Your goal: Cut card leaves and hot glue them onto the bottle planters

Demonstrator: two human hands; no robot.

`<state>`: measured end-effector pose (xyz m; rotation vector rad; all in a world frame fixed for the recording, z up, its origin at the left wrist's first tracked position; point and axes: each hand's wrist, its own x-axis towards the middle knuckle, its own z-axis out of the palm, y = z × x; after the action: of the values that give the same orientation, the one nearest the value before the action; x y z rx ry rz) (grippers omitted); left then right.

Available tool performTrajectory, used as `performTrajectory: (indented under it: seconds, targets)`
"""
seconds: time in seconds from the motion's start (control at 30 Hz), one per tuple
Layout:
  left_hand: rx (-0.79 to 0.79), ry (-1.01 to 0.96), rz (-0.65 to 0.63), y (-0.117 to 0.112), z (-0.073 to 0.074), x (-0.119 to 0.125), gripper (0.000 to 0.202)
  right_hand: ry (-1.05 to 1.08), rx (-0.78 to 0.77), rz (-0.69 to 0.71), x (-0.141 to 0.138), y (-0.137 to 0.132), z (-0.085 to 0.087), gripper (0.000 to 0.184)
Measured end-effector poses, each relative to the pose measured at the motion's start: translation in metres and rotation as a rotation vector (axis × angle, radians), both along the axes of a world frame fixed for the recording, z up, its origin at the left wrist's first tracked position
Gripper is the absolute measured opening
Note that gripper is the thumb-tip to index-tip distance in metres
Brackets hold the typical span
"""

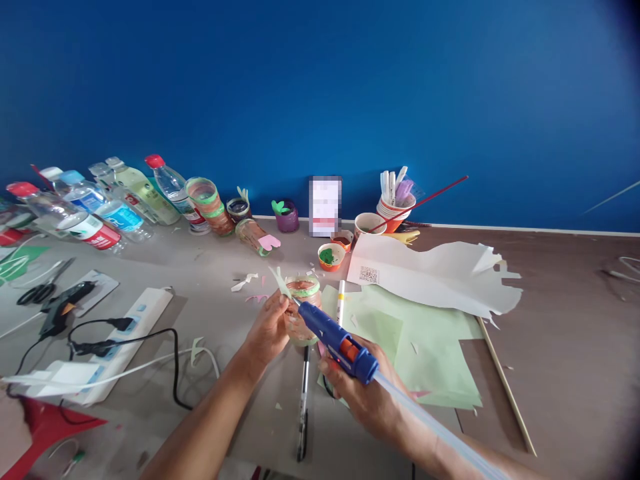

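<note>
My right hand point(357, 393) is closed round a blue glue gun point(337, 341) with a clear glue stick trailing from its back. Its nozzle points up-left at a small painted glass jar point(303, 300) with a green rim. My left hand point(267, 330) grips that jar from the left and pinches a pale green paper cut-out point(280, 281) against its rim. The jar stands on the grey table point(565, 360), just left of pale green paper sheets point(425, 347).
Plastic bottles point(120, 200) and decorated jars point(210, 203) line the blue wall. Paint cups point(331, 256), a cup of brushes point(395, 203), white paper point(435, 273), a pen point(303, 400), a marker point(341, 301), a power strip point(125, 333), scissors point(43, 288), another glue gun point(65, 303), a wooden stick point(505, 387).
</note>
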<state>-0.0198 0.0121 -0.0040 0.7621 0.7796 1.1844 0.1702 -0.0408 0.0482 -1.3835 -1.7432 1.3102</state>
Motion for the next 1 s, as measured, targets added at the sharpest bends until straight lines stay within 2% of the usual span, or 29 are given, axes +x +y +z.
performTrajectory:
  seconds: [0.27,0.53,0.77,0.9,1.0]
  targets:
    - [0.025,0.066,0.026,0.0006,-0.0067,-0.0025,0.036,0.044,-0.049,0.028,-0.0008,0.0016,0.0045,0.019]
    - [0.037,0.089,0.025,0.0008,-0.0075,-0.0021,0.04,0.001,-0.041,-0.01,-0.0009,-0.0014,-0.0049,0.027]
    - [0.006,0.004,0.08,-0.0009,-0.0041,0.0012,0.021,0.039,-0.057,0.005,-0.0025,-0.0003,-0.0025,0.024]
    - [0.004,0.018,0.033,-0.0005,-0.0025,0.0007,0.033,0.013,-0.054,-0.011,-0.002,-0.0011,-0.0023,0.027]
    - [0.006,0.005,0.033,-0.0005,-0.0017,0.0006,0.033,0.098,-0.032,0.02,0.0007,-0.0018,-0.0038,0.024]
